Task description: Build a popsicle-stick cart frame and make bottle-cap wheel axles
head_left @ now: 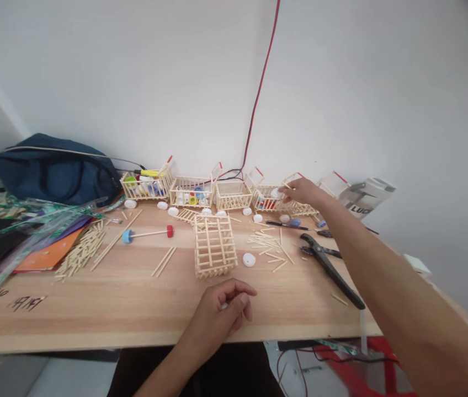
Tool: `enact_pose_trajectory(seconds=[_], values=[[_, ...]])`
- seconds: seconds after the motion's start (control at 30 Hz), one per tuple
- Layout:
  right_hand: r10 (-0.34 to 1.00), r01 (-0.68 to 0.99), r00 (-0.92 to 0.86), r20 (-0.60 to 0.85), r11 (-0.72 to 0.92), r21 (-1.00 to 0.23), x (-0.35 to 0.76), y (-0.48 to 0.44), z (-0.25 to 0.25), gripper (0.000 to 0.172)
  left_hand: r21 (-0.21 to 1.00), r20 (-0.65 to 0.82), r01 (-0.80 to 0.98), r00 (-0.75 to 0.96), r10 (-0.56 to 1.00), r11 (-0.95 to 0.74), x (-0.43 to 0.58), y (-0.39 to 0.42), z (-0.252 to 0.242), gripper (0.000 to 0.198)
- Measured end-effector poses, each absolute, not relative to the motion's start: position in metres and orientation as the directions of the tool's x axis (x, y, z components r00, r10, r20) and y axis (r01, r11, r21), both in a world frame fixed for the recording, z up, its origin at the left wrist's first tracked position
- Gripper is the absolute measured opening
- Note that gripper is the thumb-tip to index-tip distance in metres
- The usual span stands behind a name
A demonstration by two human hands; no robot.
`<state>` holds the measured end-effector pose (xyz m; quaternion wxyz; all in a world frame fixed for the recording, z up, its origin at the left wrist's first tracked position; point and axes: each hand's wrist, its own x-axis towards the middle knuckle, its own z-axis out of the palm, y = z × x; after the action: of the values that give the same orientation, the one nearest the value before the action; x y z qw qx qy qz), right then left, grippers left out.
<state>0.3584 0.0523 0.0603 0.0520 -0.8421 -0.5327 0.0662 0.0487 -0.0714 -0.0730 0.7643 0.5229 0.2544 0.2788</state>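
Observation:
My left hand [226, 310] rests near the table's front edge, its fingers curled round something small and whitish that is mostly hidden. Just beyond it lies a stick frame [216, 246] on its side, with a white cap [249, 259] to its right. My right hand [298, 191] reaches to the back row, fingers bent at a stick cart [267, 199] filled with caps; a white cap [276, 193] is at its fingertips. More stick carts stand to the left, among them one with a yellow cap [192, 189] and an unfilled one [234, 196].
Black pliers [333, 270] lie on the right, near scattered short sticks [265, 241]. A stick with blue and red caps [149, 234] lies left of the frame. Farther left are a stick pile [83, 248], orange paper [49, 253], plastic wrapping and a blue bag [58, 171].

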Motion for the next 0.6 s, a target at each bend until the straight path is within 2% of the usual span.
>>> enact_pose_trajectory(seconds=[0.23, 0.37, 0.47, 0.6], values=[[0.911, 0.833, 0.412, 0.005, -0.374, -0.408, 0.366, 0.055, 0.052, 0.027, 0.944, -0.091, -0.163, 0.707, 0.701, 0.287, 0.048, -0.072, -0.07, 0.033], [0.923, 0.794, 0.385, 0.005, -0.329, -0.511, 0.368, 0.053, 0.051, 0.027, 0.947, -0.091, -0.156, 0.71, 0.698, 0.282, 0.047, -0.071, -0.072, 0.032], [0.929, 0.789, 0.37, 0.029, -0.297, -0.538, 0.369, 0.049, 0.052, 0.027, 0.948, -0.096, -0.146, 0.715, 0.693, 0.282, 0.047, -0.071, -0.075, 0.033], [0.922, 0.819, 0.375, 0.093, -0.283, -0.499, 0.37, 0.049, 0.053, 0.028, 0.948, -0.095, -0.147, 0.716, 0.692, 0.282, 0.048, -0.07, -0.076, 0.031]])
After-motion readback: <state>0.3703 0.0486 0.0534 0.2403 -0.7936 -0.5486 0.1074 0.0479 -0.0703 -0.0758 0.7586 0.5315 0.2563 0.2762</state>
